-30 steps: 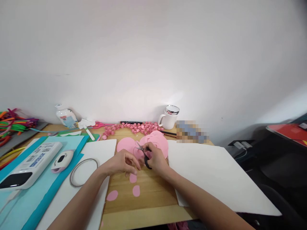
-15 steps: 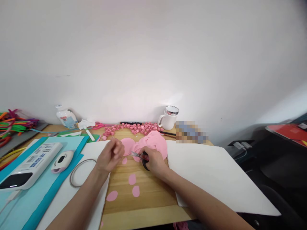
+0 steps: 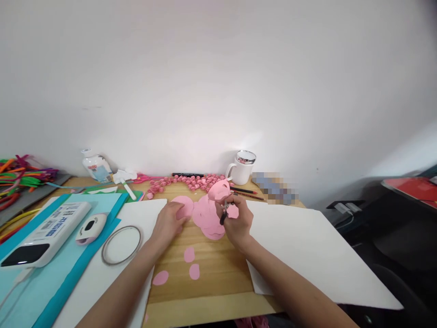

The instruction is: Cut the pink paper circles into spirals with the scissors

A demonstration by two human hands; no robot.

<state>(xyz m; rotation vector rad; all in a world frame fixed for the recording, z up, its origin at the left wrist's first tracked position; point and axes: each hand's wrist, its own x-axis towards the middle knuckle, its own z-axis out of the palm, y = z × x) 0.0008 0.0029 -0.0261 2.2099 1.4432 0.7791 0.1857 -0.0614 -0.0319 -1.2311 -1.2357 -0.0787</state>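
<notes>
My right hand (image 3: 239,221) is closed round small black-handled scissors (image 3: 224,214) and also pinches up a pink paper circle (image 3: 219,189) from the pile of pink circles (image 3: 208,218) on the wooden desk (image 3: 211,273). My left hand (image 3: 170,222) lies flat with fingers stretched onto another pink circle (image 3: 185,206) at the pile's left side. Three small pink ovals (image 3: 189,254) lie on the wood nearer to me.
White sheets (image 3: 307,246) lie right and left. A wire ring (image 3: 121,237), white device (image 3: 89,226), power bank (image 3: 44,232) and teal paper (image 3: 64,269) are at left. Rolled pink paper roses (image 3: 184,182), a white mug (image 3: 242,168), pencils and a glue bottle (image 3: 94,165) line the wall.
My right hand moved right and lifted, raising a pink circle off the pile with the scissors. My left hand came down flat onto the left pink circle.
</notes>
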